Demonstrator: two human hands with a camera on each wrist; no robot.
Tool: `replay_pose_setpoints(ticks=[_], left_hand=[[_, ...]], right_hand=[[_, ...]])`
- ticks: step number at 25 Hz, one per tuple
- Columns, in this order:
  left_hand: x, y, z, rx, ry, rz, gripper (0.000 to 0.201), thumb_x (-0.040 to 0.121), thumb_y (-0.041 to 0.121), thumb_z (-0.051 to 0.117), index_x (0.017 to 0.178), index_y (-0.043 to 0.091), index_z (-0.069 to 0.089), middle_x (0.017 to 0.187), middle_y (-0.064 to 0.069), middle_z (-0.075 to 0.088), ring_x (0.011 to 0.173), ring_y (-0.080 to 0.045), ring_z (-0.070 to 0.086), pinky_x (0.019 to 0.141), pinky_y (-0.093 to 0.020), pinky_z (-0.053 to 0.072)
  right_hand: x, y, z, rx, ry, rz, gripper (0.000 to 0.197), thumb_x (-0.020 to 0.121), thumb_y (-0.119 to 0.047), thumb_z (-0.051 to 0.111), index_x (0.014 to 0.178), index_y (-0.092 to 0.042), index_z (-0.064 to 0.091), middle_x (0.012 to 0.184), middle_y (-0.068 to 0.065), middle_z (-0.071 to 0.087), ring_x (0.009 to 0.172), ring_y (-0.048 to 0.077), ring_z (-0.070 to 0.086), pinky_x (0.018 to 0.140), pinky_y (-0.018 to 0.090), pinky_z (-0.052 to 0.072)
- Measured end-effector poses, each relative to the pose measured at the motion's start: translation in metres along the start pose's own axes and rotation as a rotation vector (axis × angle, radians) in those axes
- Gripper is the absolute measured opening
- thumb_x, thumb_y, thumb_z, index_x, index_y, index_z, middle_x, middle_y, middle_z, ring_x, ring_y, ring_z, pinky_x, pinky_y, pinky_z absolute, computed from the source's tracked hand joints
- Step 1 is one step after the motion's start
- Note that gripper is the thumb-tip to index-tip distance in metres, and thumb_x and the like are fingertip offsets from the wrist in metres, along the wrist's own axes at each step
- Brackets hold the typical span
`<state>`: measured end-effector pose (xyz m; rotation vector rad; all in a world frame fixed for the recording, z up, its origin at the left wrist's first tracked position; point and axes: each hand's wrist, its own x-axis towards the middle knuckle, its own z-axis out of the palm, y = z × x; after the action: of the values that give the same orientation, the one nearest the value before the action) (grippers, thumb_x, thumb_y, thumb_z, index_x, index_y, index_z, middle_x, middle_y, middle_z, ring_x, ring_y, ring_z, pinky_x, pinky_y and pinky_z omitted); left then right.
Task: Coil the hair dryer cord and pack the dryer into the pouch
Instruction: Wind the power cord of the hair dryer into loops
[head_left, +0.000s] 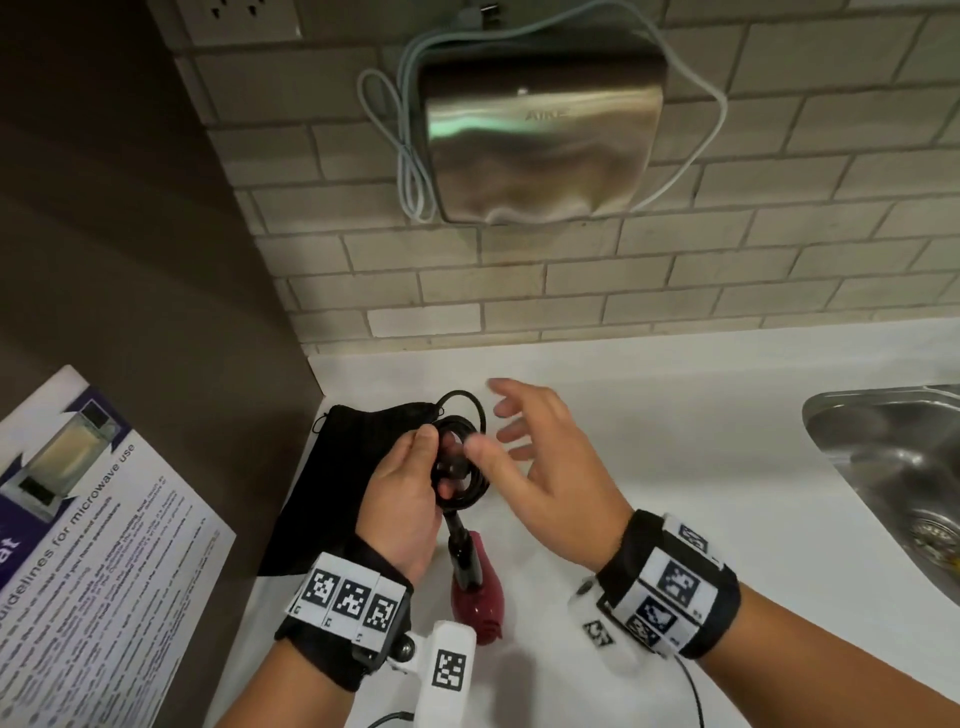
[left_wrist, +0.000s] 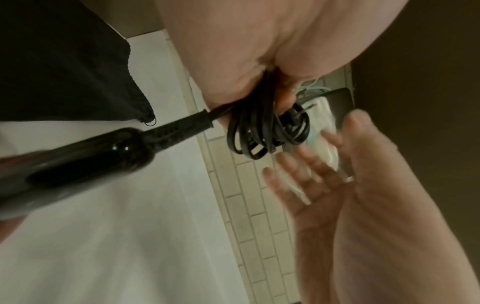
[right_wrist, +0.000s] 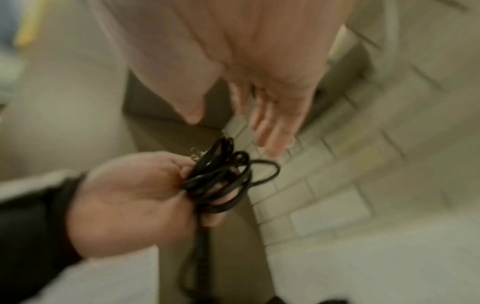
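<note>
My left hand (head_left: 415, 483) grips a bundle of coiled black cord (head_left: 460, 462), with one loop sticking out toward the wall. In the left wrist view the cord (left_wrist: 262, 131) hangs from the curled fingers, and the plug prongs show in the bundle. The dark red hair dryer (head_left: 475, 592) hangs below the coil by its black handle (left_wrist: 85, 156), over the white counter. My right hand (head_left: 540, 457) hovers just right of the coil with fingers spread, holding nothing (right_wrist: 272, 115). The black pouch (head_left: 337, 478) lies flat on the counter, to the left under my left hand.
A steel hand dryer (head_left: 540, 140) with pale cables is mounted on the tiled wall above. A steel sink (head_left: 904, 478) is set into the white counter (head_left: 675, 415) at right. A brown panel with a printed microwave notice (head_left: 88, 545) stands at left.
</note>
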<state>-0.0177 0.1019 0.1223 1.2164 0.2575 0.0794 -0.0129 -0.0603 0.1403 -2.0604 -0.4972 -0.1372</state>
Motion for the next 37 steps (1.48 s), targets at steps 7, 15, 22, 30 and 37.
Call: replay_pose_setpoints(ticks=[7, 15, 22, 30, 37], left_hand=[[0.011, -0.004, 0.008, 0.111, 0.018, 0.008, 0.029, 0.093, 0.041, 0.058, 0.093, 0.016, 0.072, 0.098, -0.017, 0.070, 0.084, -0.027, 0.060, 0.077, -0.042, 0.048], [0.040, -0.009, -0.008, -0.218, 0.133, -0.301, 0.022, 0.104, 0.024, 0.051, 0.092, 0.007, 0.059, 0.061, 0.001, 0.051, 0.052, -0.011, 0.044, 0.067, -0.028, 0.040], [0.031, 0.021, 0.001, -0.426, 0.014, -0.283, 0.024, 0.107, 0.025, 0.046, 0.088, 0.013, 0.055, 0.087, -0.007, 0.067, 0.070, -0.017, 0.074, 0.088, -0.029, 0.048], [0.010, 0.010, 0.012, -0.072, -0.121, -0.045, 0.048, 0.108, 0.032, 0.044, 0.147, 0.004, 0.046, 0.135, -0.007, 0.071, 0.131, -0.019, 0.063, 0.115, -0.042, 0.043], [0.000, 0.002, 0.012, 0.298, -0.357, 0.139, 0.080, 0.094, 0.076, 0.015, 0.106, 0.025, 0.076, 0.099, -0.018, 0.073, 0.088, -0.029, 0.065, 0.086, -0.056, 0.052]], right_hand=[[0.013, 0.024, -0.002, -0.472, -0.025, -0.410, 0.032, 0.099, -0.038, 0.065, 0.122, -0.019, 0.077, 0.123, 0.005, 0.057, 0.109, 0.020, 0.049, 0.094, 0.032, 0.049], [-0.015, 0.003, -0.010, 0.403, -0.117, -0.198, 0.021, 0.112, -0.020, 0.040, 0.123, -0.009, 0.054, 0.101, 0.004, 0.071, 0.100, 0.022, 0.071, 0.095, 0.040, 0.056], [-0.019, 0.043, -0.016, -0.239, -0.250, -0.250, 0.021, 0.108, -0.043, 0.038, 0.124, -0.035, 0.048, 0.104, -0.025, 0.050, 0.093, -0.012, 0.049, 0.082, 0.010, 0.038], [-0.025, 0.000, -0.005, 0.233, -0.224, -0.179, 0.019, 0.109, -0.023, 0.051, 0.126, -0.015, 0.056, 0.104, 0.000, 0.075, 0.091, 0.022, 0.073, 0.082, 0.043, 0.060], [0.014, -0.022, -0.022, 0.441, -0.096, -0.053, 0.023, 0.097, -0.015, 0.074, 0.120, -0.011, 0.069, 0.093, 0.007, 0.077, 0.080, 0.024, 0.073, 0.073, 0.040, 0.061]])
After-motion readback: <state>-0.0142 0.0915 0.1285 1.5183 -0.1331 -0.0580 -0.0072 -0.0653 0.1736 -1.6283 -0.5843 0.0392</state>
